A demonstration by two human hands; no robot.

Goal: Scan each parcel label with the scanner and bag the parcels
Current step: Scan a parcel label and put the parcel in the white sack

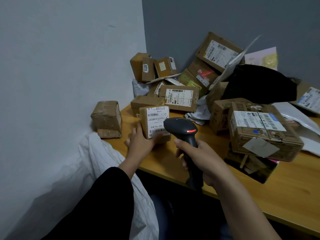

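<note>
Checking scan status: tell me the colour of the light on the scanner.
Red, a lit bar atop the scanner; head view shows it.

parcels (180,99) crowd the far table (285,193); near edge open.

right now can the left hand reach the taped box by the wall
Probably yes: the taped box sits close to the left hand with only bare table between, though that hand holds the labelled parcel and must release it first.

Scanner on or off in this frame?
On. A red indicator glows on the head of the scanner; the right hand grips its handle, aiming at the small parcel the left hand holds.
</note>
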